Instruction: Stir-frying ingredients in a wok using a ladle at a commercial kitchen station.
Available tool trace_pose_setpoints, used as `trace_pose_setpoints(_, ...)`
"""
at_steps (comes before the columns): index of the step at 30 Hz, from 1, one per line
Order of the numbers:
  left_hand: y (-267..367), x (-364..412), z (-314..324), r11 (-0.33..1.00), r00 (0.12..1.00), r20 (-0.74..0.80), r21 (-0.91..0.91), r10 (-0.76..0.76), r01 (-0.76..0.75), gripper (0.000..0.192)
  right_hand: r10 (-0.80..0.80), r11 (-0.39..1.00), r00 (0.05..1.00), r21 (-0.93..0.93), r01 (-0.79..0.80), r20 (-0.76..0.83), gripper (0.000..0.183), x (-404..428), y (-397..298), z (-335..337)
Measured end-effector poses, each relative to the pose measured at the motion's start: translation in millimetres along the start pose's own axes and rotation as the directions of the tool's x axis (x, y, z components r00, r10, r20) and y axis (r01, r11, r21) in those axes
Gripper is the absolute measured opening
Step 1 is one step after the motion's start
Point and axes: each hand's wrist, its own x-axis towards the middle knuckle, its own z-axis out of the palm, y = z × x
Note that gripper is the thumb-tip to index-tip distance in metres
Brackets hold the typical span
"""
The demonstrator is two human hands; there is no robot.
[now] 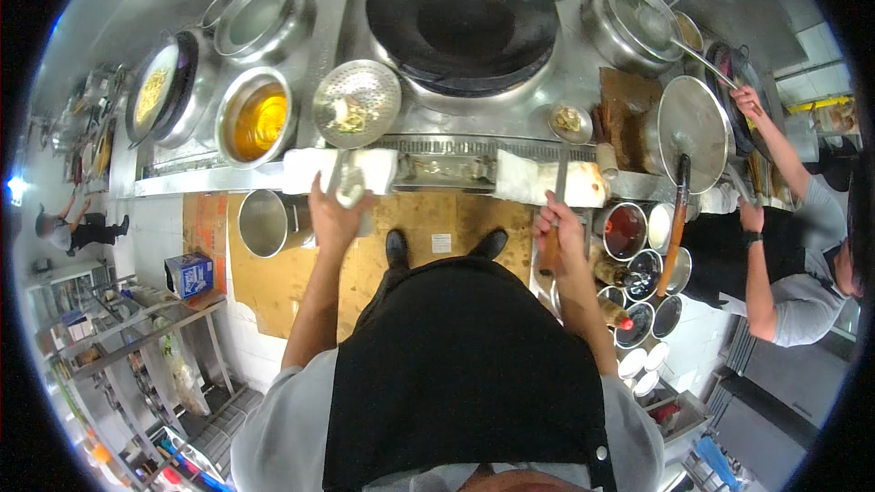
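Observation:
My left hand (338,215) is at the handle of a round perforated skimmer (369,92). Pale food pieces (350,115) lie in the skimmer's bowl. A blurred whitish object (352,186) shows by my left fingertips; what it is, I cannot tell. My right hand (562,227) grips a ladle (562,174) by its wooden handle, and the ladle's cup holds food (567,119). Folded white cloths (301,171) lie on the stove's front edge under both tools. Beyond, a large black wok (465,20) sits on its burner, with no food seen inside.
A pot of yellow oil (263,124) stands left of the skimmer. At right are a wire-mesh strainer (694,126) and several seasoning containers (624,231). A co-worker (786,246) stands close on the right, holding a long-handled tool. Cardboard (437,301) covers the floor.

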Motion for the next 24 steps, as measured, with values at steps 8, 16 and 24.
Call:
trace_pose_setpoints(8, -148.7, 48.3, -13.6, 0.015, 0.545, 0.828, -0.551, 0.128, 0.834, 0.052, 0.028, 0.942, 0.998, -0.335, -0.006, 0.061, 0.045, -126.6, 45.8, 67.2)
trace_pose_setpoints(16, -122.1, 46.9, -69.1, 0.452, 0.775, 0.630, -0.707, 0.051, 0.544, 0.048, 0.177, 0.886, 0.944, -0.462, -0.030, 0.279, 0.053, -148.3, 104.5, 166.8)
trace_pose_setpoints(24, -127.3, 41.3, -115.4, 0.394, 0.728, 0.675, -0.706, 0.120, 0.589, 0.048, -0.222, -0.281, 0.795, -0.818, 0.502, 0.564, 0.078, -78.9, 152.4, 200.4)
